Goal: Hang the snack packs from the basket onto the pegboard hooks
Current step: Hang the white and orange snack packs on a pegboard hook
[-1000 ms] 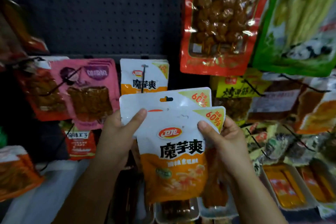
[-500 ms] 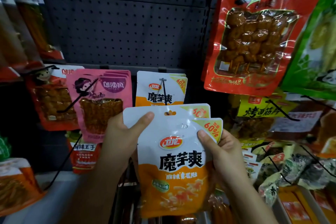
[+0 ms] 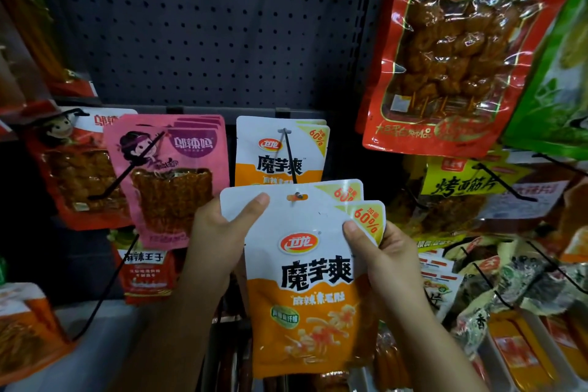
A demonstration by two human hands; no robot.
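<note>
snack packs, two of them, white on top and orange below with black characters and a yellow "60%" corner, sit fanned in front of the pegboard [image 3: 203, 41]. the rear pack [image 3: 286, 200] has its top left corner pinched by the left hand [image 3: 219, 232], thumb flat on the front and fingers curled behind; its orange hang hole sits at the tip of the hook [image 3: 291, 156], and the tip shows inside the hole. the front pack [image 3: 305, 289] overlaps it lower and to the right, gripped at its right edge by the right hand [image 3: 385, 254], thumb on the face just under the yellow corner. the same hook already carries matching hung packs [image 3: 280, 149] up against the board. at lower right, clear trays [image 3: 521, 356] hold orange-wrapped bars, partly blurred. a pink pack [image 3: 171, 175] and a red pack [image 3: 76, 169] hang to the left, and a big red pack [image 3: 451, 51] of brown skewered pieces hangs upper right beside a green pack [image 3: 556, 89]. no basket can be made out.
</note>
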